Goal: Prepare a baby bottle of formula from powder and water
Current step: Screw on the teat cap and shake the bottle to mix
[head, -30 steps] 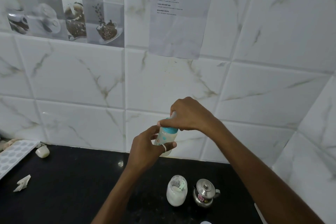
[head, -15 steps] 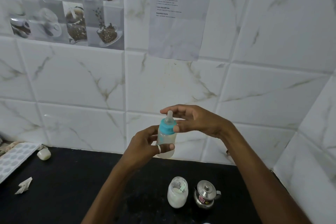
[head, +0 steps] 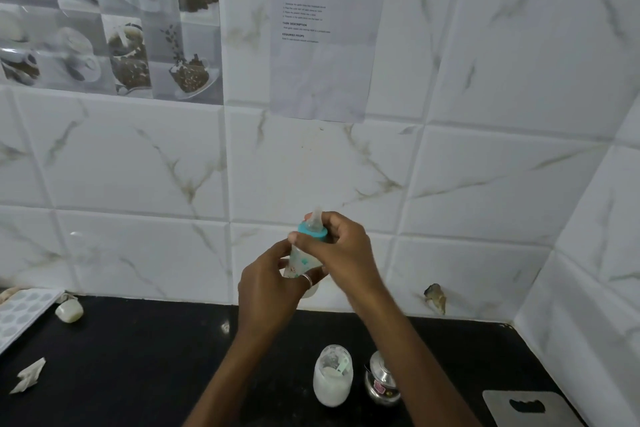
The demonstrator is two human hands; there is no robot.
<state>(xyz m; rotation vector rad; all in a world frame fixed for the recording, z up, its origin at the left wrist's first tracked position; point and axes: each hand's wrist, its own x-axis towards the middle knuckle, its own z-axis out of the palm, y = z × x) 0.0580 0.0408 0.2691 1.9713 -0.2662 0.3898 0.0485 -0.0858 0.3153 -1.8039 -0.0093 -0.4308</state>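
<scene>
While both hands are held above the black table (head: pixel 138 357), the baby bottle (head: pixel 300 261) sits between them, nearly upright and slightly tilted, its teal collar (head: pixel 311 231) and clear nipple (head: pixel 317 218) uppermost. Its translucent, printed body looks pale at the base; fingers hide the fill level. Left hand (head: pixel 270 291): fingers and thumb curled round the bottle's lower body, a ring (head: pixel 307 279) on one finger. Right hand (head: pixel 341 250): thumb and fingers curled round the collar, with the nipple showing above them. Below the hands, on the table, a glass jar (head: pixel 332 383) holds white powder and a small scoop. A lidded steel pot (head: pixel 380 383) stands just beside the jar, under the right forearm, its contents unseen.
</scene>
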